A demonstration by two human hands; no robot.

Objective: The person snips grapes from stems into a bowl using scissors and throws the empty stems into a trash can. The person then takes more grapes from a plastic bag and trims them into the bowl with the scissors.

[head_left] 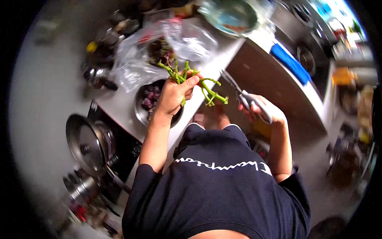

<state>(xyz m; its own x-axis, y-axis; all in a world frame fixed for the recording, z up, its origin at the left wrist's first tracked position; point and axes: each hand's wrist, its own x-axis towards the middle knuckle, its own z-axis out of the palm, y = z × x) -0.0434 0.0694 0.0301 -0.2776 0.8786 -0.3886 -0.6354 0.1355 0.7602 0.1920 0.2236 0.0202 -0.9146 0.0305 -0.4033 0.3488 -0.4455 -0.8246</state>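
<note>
My left hand is closed around bare green grape stems, held over the counter's edge. Short branching ends stick out on both sides of the fist. In my right hand is a pair of scissors with pale grey handles. Their blades point up and left, apart from the stems, and blur hides how far they are spread. Beneath my left wrist stands a metal bowl with dark purple grapes in it, partly covered by my forearm. Behind the stems lies a clear plastic bag with dark fruit and stems inside.
A green basin stands at the far end of the counter. On the left, a lidded pan sits on a black stove. To the right, a blue cloth hangs over the edge near the sink.
</note>
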